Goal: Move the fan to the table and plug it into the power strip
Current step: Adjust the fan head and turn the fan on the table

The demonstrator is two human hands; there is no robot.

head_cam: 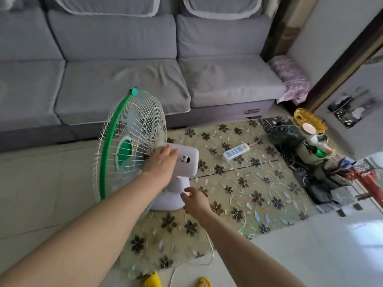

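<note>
While the white plastic desk fan with green-rimmed wire cage (pixel 145 154) stands on the floral-patterned glass-topped low table (pixel 259 195), placement looks done or nearly so. Left hand (pixel 160 162): fingers wrapped over the motor housing. Right hand (pixel 195 200): fingers apart, empty, beside the fan's base. White power strip with blue sockets (pixel 236 151): right of the fan, apart. Thin white cord (pixel 211 251), probably the fan's, trails floorward; next, find its plug. Grey fabric sofa (pixel 124 79) behind the fan.

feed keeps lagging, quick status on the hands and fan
Left hand on fan motor housing, grip unclear. Right hand open near its base. Fan on table, cord trailing on floor. Power strip beyond, nothing between.
</note>
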